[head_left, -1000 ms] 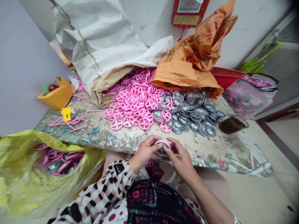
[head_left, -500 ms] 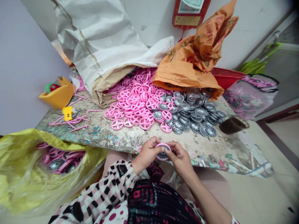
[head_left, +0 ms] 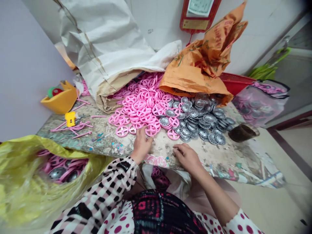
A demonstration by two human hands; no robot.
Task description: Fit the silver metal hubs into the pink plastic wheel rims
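Observation:
Pink spoked rings (head_left: 141, 105) lie heaped at the middle of the worn table (head_left: 117, 143). Grey metallic discs (head_left: 192, 122) form a second heap to their right. My left hand (head_left: 142, 144) reaches to the front edge of the pink heap, fingertips at a ring; whether it grips one is hidden. Above the table's front part, my right hand (head_left: 187, 157) has its fingers partly bent and apart, with nothing seen in them, short of the grey discs. Between my legs, a bag holds pink and dark assembled pieces (head_left: 160, 178).
A white sack (head_left: 109, 35) and an orange sack (head_left: 195, 71) stand behind the heaps. At right is a dark cup (head_left: 243, 131). A yellow bag (head_left: 21, 175) of assembled pieces is at lower left; a yellow holder (head_left: 60, 99) and pink sticks (head_left: 78, 128) are at left.
The pink ring with a grey disc has left my hands and is no longer seen there. My left hand moved forward and left to the pink heap; my right hand moved slightly right, its fingers opened.

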